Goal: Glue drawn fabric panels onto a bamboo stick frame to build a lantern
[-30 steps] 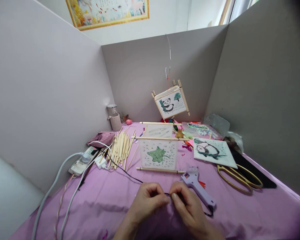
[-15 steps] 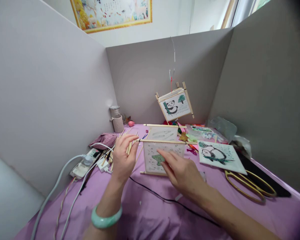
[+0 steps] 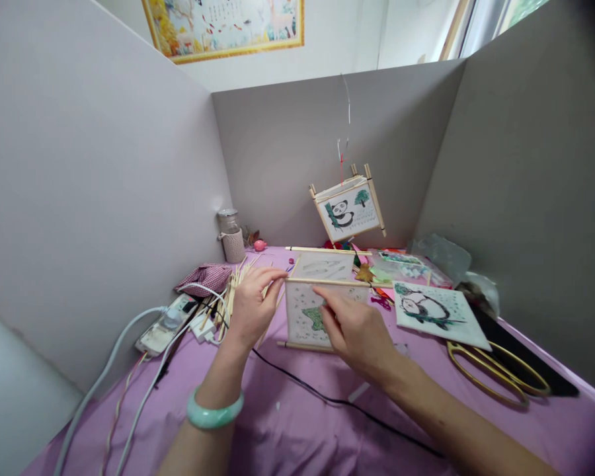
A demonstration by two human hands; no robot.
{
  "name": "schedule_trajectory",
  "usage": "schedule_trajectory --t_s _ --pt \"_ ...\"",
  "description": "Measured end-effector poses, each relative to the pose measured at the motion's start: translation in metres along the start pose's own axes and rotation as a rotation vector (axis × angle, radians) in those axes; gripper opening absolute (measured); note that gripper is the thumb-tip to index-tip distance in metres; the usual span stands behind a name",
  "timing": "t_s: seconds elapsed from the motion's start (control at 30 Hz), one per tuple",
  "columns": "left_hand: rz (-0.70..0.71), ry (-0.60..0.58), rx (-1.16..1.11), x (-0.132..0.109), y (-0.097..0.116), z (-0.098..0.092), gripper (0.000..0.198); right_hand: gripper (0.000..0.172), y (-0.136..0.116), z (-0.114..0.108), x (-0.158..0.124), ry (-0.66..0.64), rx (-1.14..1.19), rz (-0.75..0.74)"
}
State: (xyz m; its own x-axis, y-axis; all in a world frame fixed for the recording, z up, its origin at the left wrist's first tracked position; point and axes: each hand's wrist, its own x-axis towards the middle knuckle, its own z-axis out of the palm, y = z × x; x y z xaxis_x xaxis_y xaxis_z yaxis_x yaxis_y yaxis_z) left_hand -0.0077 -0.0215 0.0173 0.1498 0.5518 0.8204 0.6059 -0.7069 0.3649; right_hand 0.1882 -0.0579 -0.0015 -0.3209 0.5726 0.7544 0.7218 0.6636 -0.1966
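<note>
In front of me stands a lantern frame (image 3: 305,346) of thin wooden sticks with painted panels; the nearest panel (image 3: 300,301) carries a green shape among small dark marks. My left hand (image 3: 258,304), with a pale green bangle on its wrist, pinches the left end of the top stick between thumb and fingertips. Over the right part of that panel is my right hand (image 3: 361,334). Its index finger is stretched toward the panel's upper edge, and the other fingers are bent. I cannot tell whether the fingertip touches the panel.
A finished-looking panda lantern (image 3: 350,211) hangs from a wire behind. To the right lie a panda panel (image 3: 434,314) and gold-handled scissors (image 3: 496,377). Loose sticks (image 3: 235,291), a power strip (image 3: 166,324) and a jar (image 3: 232,238) are on the left. A black cable (image 3: 322,395) crosses the purple cloth.
My left hand has moved slightly right and closed on the end of the top stick. My right hand's fingers have curled more, leaving the index finger extended.
</note>
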Motion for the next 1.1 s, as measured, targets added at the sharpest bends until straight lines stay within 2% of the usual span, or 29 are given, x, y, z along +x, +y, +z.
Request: schedule_trajectory --t_s 0.2,0.27,0.4,0.47,0.5,0.6,0.73,0.83,0.97,1.1 --pt "-0.003 0.004 -0.013 -0.001 -0.002 0.001 0.015 0.021 0.013 -0.03 0.009 0.248 -0.166 -0.006" --pt "-0.019 0.017 -0.034 -0.002 0.0 0.001 0.018 0.019 0.024 -0.04 0.014 0.283 -0.223 -0.014" --pt "-0.113 0.189 -0.019 -0.009 0.003 -0.002 0.022 0.021 0.045 -0.057 0.023 0.199 -0.242 -0.012" --pt "-0.216 0.269 0.041 -0.016 0.0 -0.005 0.022 0.022 0.052 -0.065 0.025 0.15 -0.216 0.001" --pt "-0.287 0.272 0.079 -0.02 -0.003 -0.007 0.024 0.022 0.054 -0.068 0.026 0.124 -0.202 0.01" --pt "-0.47 0.146 0.215 -0.03 -0.015 -0.01 0.034 0.023 0.058 -0.077 0.028 0.038 -0.177 0.028" --pt "-0.523 -0.147 0.326 -0.033 -0.03 -0.005 0.022 0.024 0.069 -0.077 0.041 -0.071 -0.176 0.062" --pt "-0.572 -0.345 0.345 -0.031 -0.031 0.002 0.03 0.024 0.081 -0.071 0.063 -0.202 -0.204 0.064" --pt "-0.58 -0.427 0.362 -0.03 -0.029 0.01 0.027 0.026 0.085 -0.062 0.092 -0.384 -0.298 0.103" --pt "-0.587 -0.469 0.364 -0.031 -0.031 0.014 0.029 0.044 0.065 -0.048 0.101 -0.431 -0.266 0.082"
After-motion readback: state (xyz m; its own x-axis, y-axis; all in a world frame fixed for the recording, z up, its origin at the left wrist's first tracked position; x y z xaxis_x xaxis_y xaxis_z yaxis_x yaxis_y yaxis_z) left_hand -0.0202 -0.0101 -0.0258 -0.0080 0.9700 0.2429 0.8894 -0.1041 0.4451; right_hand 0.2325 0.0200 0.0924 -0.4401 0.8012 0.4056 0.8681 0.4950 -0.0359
